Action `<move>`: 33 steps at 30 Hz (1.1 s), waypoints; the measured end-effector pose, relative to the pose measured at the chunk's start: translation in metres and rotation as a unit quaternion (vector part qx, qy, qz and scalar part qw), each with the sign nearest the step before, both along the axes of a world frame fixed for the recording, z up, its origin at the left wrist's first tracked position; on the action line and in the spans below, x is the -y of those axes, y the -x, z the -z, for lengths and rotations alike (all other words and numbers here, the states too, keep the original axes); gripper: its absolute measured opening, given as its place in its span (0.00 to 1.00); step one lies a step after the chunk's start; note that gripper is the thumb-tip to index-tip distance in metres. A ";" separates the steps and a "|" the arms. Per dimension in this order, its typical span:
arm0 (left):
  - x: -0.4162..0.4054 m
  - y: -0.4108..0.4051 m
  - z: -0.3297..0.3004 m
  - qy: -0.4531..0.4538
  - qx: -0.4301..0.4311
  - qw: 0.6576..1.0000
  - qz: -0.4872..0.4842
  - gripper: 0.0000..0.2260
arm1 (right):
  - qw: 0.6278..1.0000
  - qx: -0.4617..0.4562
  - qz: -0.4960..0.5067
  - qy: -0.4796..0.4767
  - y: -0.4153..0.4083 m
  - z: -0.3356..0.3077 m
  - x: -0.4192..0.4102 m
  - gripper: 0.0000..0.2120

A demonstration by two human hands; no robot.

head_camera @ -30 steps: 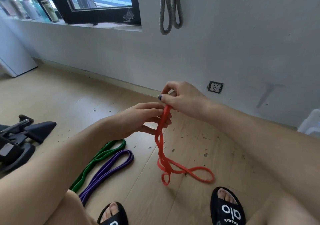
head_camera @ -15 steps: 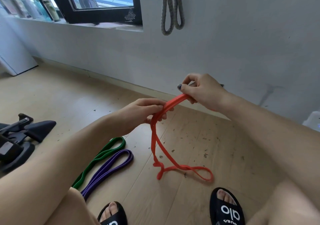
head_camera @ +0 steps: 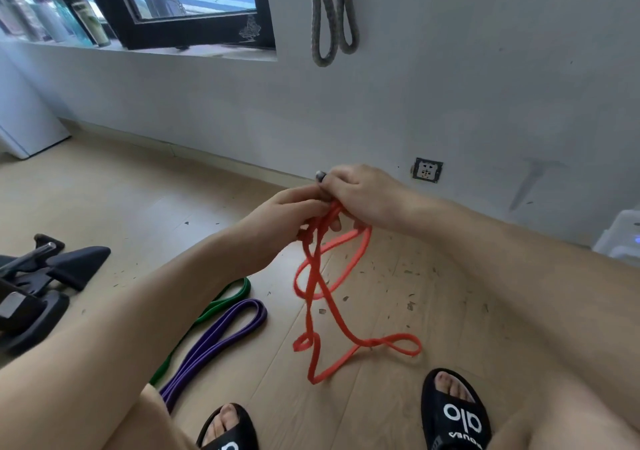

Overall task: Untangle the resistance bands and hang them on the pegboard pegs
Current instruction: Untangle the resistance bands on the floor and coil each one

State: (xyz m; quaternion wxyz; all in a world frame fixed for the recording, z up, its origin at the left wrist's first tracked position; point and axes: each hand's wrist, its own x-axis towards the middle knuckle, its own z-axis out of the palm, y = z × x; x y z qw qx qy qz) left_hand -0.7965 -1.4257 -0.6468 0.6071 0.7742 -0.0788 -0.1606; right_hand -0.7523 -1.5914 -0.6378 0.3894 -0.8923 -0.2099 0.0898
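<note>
Both my hands are bunched together on the top of the red band [head_camera: 320,297], working a tangle.

Left hand [head_camera: 287,217] and right hand [head_camera: 360,195] pinch it; it hangs limp, light and rubbery, its loops on the wooden floor [head_camera: 138,214]. I'd grip beside the knot, probably under my fingers. Green band [head_camera: 221,302] and purple band [head_camera: 221,340] lie alongside.
</note>
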 end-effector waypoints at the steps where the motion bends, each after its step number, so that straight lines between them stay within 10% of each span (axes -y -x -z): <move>1: 0.000 0.000 -0.002 0.029 -0.020 0.999 0.008 0.13 | 1.000 0.019 0.014 -0.003 -0.002 -0.002 0.001 0.19; 15: 0.001 0.006 -0.007 -0.001 -0.107 0.992 0.072 0.10 | 0.995 0.072 0.061 -0.028 0.000 -0.013 0.010 0.11; 24: -0.004 0.008 -0.007 -0.137 0.045 0.986 0.086 0.14 | 0.988 0.089 0.112 -0.057 -0.005 -0.015 0.017 0.07; 33: -0.013 0.007 -0.004 -0.110 0.013 0.990 0.084 0.15 | 0.984 0.084 0.152 -0.051 -0.015 -0.010 0.023 0.08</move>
